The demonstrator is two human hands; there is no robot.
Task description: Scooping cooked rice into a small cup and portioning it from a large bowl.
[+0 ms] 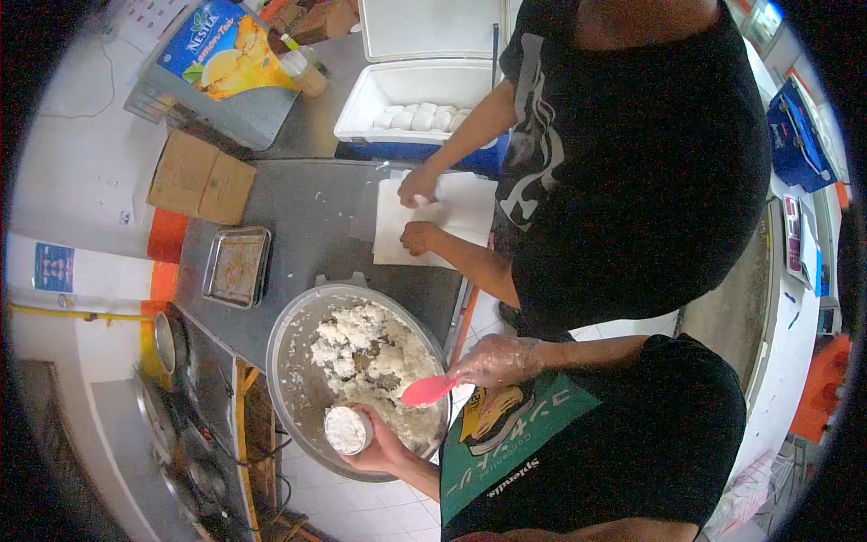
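Observation:
My left hand (383,444) holds a round cup (349,430) filled with white, crumbly food, near the lower left rim of a large metal basin (284,406). My right hand (498,359), in a clear plastic glove, grips a pink rice paddle (427,391), its blade over the basin's right side. Clumps of white food that looks like cooked rice (345,332) lie in the basin, with part of the bottom showing between them. Beyond it, a co-worker's two hands (418,237) rest on white paper sheets (393,230), closed around something small and white.
The co-worker (630,169) stands close on my right. Stacked metal trays (236,267), a cardboard box (202,177) and a drink dispenser (217,74) are across the dark table (305,223). An opened cooler (420,74) holds rows of white wrapped bundles. Pans (162,342) stand at left.

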